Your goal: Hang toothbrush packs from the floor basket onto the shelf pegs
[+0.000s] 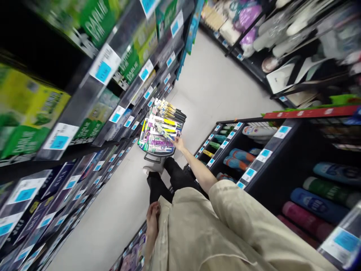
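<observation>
My right hand (pixel 178 143) reaches forward over a dark-rimmed basket (pixel 160 153), its fingers closed on the end of a slim toothbrush pack (pixel 165 132). Several packaged toothbrushes (pixel 170 111) fill the basket, with yellow, white and purple packs among them and a dark-handled group at the far end. A grey handle (pixel 152 158) sticks out on the side near my feet. Down by the hem of my beige shirt is my left hand (pixel 153 214), with its fingers curled in; whether anything is inside them is hidden.
Along the left rises a shelf of green Darlie toothpaste boxes (pixel 96 20) with blue-and-white price tags (pixel 104 69). To the right stands a dark shelf (pixel 248 177) of bottles and cans. Hanging goods (pixel 293 26) line a rack beyond the grey floor (pixel 197 79).
</observation>
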Demonstrator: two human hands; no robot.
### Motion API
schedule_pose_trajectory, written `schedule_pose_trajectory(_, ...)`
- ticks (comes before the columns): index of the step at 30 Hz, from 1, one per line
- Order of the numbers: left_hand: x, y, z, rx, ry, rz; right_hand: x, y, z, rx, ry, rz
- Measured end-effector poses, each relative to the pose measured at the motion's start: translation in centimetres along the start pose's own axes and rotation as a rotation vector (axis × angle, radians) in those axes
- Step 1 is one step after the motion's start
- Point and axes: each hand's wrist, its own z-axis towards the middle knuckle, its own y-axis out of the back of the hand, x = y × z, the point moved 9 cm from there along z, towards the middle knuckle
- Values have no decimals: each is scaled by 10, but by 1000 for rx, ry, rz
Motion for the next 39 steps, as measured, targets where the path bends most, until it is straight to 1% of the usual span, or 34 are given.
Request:
schedule_pose_trajectory(4, -32, 5, 8, -51, -101, -163, 19, -7, -74, 69, -62, 74)
schedule_pose_trajectory(8, -64, 12, 11, -66, -181, -272, 27, -12, -143, 164, -86, 125)
schedule_pose_trajectory(11, -84, 19, 8, -69, -256, -336, 30, -15, -185, 249, -65, 162)
schedule_pose_trajectory(14, -101, 25, 1, -57, -338, -407, 35, -19, -217, 342, -9, 179)
schedule_pose_trajectory(18, -124, 28, -10, -12, -440, -519, 45, -24, -246, 466, 94, 173)
schedule_pose_trajectory(22, -155, 31, -23, 64, -559, -595, 53, -29, -268, 570, 196, 175)
schedule_pose_trajectory(27, -197, 35, -38, 104, -701, -630, 65, -27, -294, 643, 344, 125)
schedule_pose_trajectory(30, -216, 30, -52, 120, -765, -640, 75, -21, -310, 649, 453, 56)
schedule_pose_trajectory(34, -229, 20, -70, 161, -824, -652, 83, -17, -327, 610, 566, -28)
schedule_pose_trajectory(36, -229, 18, -76, 170, -842, -662, 86, -17, -335, 583, 604, -64)
schedule_pose_trajectory(39, -224, 21, -82, 168, -853, -685, 93, -17, -346, 523, 662, -126)
